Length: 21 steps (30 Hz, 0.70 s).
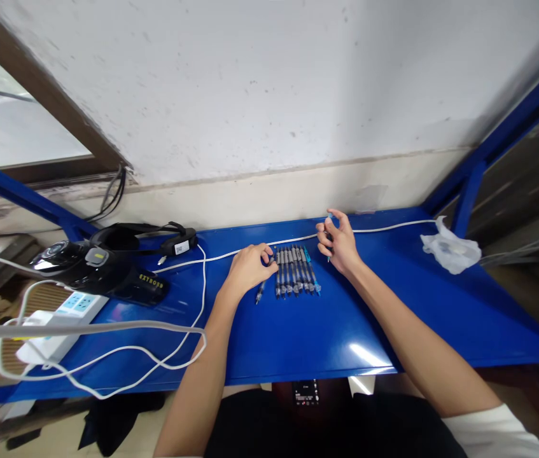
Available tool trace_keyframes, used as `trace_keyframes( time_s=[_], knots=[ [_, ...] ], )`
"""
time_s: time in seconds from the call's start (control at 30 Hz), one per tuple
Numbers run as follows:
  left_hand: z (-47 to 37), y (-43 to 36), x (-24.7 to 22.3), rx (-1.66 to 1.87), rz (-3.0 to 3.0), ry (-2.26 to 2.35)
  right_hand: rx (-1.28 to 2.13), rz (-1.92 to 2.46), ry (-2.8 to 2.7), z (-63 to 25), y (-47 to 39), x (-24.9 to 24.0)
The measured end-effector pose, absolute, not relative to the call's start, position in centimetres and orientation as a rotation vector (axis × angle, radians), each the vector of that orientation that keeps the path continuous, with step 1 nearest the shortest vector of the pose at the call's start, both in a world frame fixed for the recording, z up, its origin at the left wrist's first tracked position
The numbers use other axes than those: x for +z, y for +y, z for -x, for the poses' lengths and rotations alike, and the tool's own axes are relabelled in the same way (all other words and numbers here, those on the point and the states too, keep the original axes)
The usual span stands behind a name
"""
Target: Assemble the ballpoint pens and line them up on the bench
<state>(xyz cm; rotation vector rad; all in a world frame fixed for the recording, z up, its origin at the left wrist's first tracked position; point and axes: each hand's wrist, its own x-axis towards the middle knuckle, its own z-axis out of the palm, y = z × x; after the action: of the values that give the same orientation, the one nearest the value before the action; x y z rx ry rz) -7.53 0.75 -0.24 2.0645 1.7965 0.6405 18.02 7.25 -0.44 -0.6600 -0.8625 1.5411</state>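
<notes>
A row of several pens (pixel 293 270) lies side by side on the blue tabletop, most with grey grips and dark ends, the rightmost blue. My left hand (pixel 252 270) is at the row's left edge, fingers curled round a dark pen (pixel 260 292) whose lower end sticks out below the hand, slanted. To the right of the row, my right hand (pixel 338 242) is raised a little, with fingers and thumb pinched on a blue pen (pixel 329 259). Only the two ends of that pen show; its middle is hidden by the fingers.
A white cable (pixel 221 256) runs behind the pens, and more cable loops lie at left. A black bottle-shaped device (pixel 126 280), a power strip (pixel 71 318) and a strapped black device (pixel 178 243) stand left. A crumpled plastic bag (pixel 453 248) lies right, near the blue frame.
</notes>
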Motion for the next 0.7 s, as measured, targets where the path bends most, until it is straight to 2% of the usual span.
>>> trace_keyframes(
  time_s=[0.17,0.4,0.57,0.7],
  knots=[
    [7.8,1.1,-0.4,0.878,-1.834,1.738,1.511,0.693,-0.884,-18.0,7.5,-0.3],
    [6.8,1.1,1.4,1.51,-1.054,1.01,1.786,0.617,-0.739,-18.3,7.5,1.1],
    [6.0,0.8,2.4,1.63,-0.676,0.606,1.774,0.61,-0.705,-18.2,7.4,1.4],
    [6.0,0.9,2.1,1.631,-0.54,0.546,1.696,0.683,-0.85,-18.1,7.3,1.1]
  ],
)
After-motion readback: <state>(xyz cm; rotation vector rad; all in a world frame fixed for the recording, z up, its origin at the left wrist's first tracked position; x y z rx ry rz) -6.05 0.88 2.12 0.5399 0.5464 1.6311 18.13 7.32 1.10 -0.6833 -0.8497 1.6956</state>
